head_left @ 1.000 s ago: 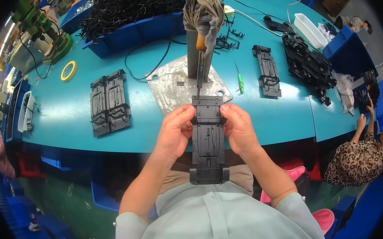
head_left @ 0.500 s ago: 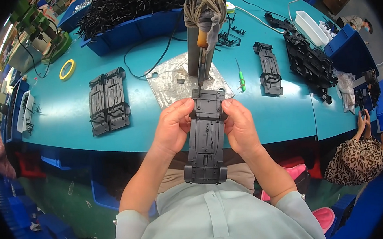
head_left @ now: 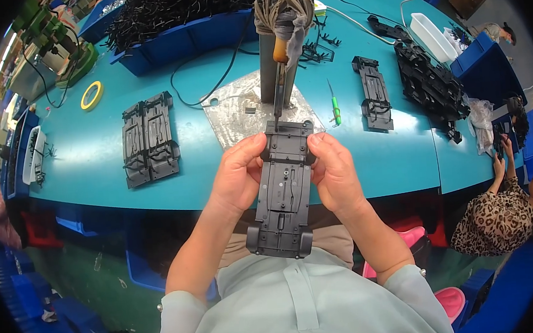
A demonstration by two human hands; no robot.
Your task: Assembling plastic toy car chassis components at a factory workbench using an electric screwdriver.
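Between my hands is a black plastic toy-car chassis [head_left: 285, 187], long and flat, its far end under the thin metal tip [head_left: 278, 106] of an upright tool wrapped in grey cloth [head_left: 284, 12]. My left hand [head_left: 240, 172] grips the chassis by its left edge, thumb on top. On the right edge my right hand [head_left: 333, 167] grips it the same way. The fingers beneath are partly hidden. Behind the far end lies a scuffed metal plate [head_left: 227, 110], the base of the tool's post. Whether the tip touches the chassis I cannot tell.
Two similar chassis [head_left: 150, 138] lie at left, one [head_left: 373, 92] at right. A green-handled screwdriver [head_left: 336, 112] sits right of the plate. Behind are a blue bin [head_left: 188, 44] of black parts and yellow tape [head_left: 92, 96]. A co-worker [head_left: 499, 220] sits at far right.
The near end of the chassis has swung slightly left, and its top face is tilted a little more toward me. Both hands keep their grip. The co-worker's hands have risen slightly.
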